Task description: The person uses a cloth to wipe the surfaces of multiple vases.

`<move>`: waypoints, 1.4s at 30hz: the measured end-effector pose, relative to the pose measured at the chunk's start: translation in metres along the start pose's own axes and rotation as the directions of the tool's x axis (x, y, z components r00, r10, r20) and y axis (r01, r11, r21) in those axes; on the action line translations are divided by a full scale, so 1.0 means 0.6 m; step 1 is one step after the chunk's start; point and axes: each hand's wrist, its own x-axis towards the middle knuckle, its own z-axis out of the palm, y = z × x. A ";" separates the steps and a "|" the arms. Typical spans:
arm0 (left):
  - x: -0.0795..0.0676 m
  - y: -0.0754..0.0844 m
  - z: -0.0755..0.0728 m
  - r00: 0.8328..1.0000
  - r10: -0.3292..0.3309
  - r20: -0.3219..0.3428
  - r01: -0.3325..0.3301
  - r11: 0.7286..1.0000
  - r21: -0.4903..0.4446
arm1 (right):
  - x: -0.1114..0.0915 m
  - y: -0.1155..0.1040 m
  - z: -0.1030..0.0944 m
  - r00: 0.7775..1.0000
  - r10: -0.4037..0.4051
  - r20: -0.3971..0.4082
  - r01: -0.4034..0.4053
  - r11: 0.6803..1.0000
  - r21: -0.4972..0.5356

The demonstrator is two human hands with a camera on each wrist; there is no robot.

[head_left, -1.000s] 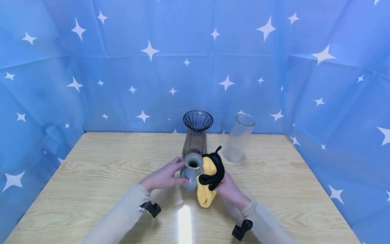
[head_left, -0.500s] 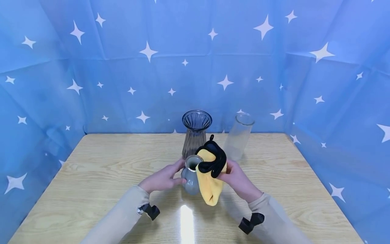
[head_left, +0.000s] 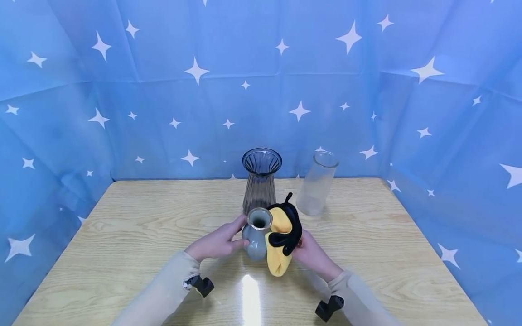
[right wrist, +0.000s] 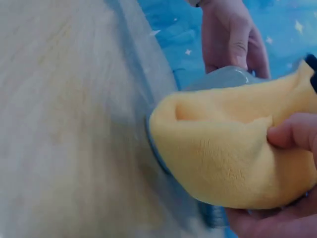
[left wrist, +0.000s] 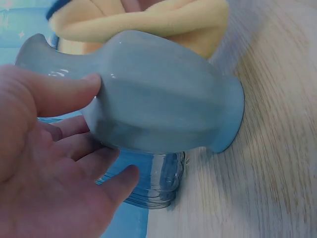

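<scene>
Pointing mouth-up in front of the ribbed vase [head_left: 261,191], the grey vase [head_left: 256,244] is pinched by the left hand [head_left: 217,241], seemingly for steadiness, while a yellow cloth [head_left: 277,263] (black-trimmed) is gripped alongside by the right hand [head_left: 313,256].

A light wood-grain tabletop [head_left: 142,217] is enclosed at the rear and both sides by a blue fabric backdrop [head_left: 232,45], which is printed with white four-pointed stars [head_left: 196,70] and marked by creases [head_left: 224,77]. An elongated, bright glare patch [head_left: 250,299] is reflected from the near part of the surface.
</scene>
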 end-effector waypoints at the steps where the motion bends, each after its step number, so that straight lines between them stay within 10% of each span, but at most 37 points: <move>1: -0.001 0.001 0.001 1.000 -0.009 -0.001 0.009 1.000 0.004 | -0.001 0.004 0.000 0.998 0.057 0.009 -0.057 0.998 0.033; 7: -0.001 0.007 0.009 0.999 -0.033 -0.004 0.033 0.996 0.084 | -0.002 0.025 0.001 0.965 0.258 0.045 -0.261 0.942 0.209; 16: 0.001 0.004 0.027 0.997 -0.069 -0.038 0.071 0.996 0.056 | 0.005 0.000 0.013 0.995 0.069 -0.073 -0.065 0.996 0.056; 22: 0.009 -0.013 0.042 0.998 0.001 -0.056 0.000 1.000 0.022 | 0.023 -0.032 0.003 0.993 -0.116 -0.008 0.115 0.992 -0.043; 31: 0.025 -0.030 0.040 0.990 0.123 -0.065 -0.112 0.983 0.146 | 0.043 -0.059 -0.016 0.996 -0.006 0.088 -0.008 0.988 0.151; 42: 0.028 -0.032 0.043 0.990 0.083 -0.114 -0.075 0.995 0.072 | 0.038 -0.027 -0.026 0.987 -0.046 0.155 0.052 0.998 -0.041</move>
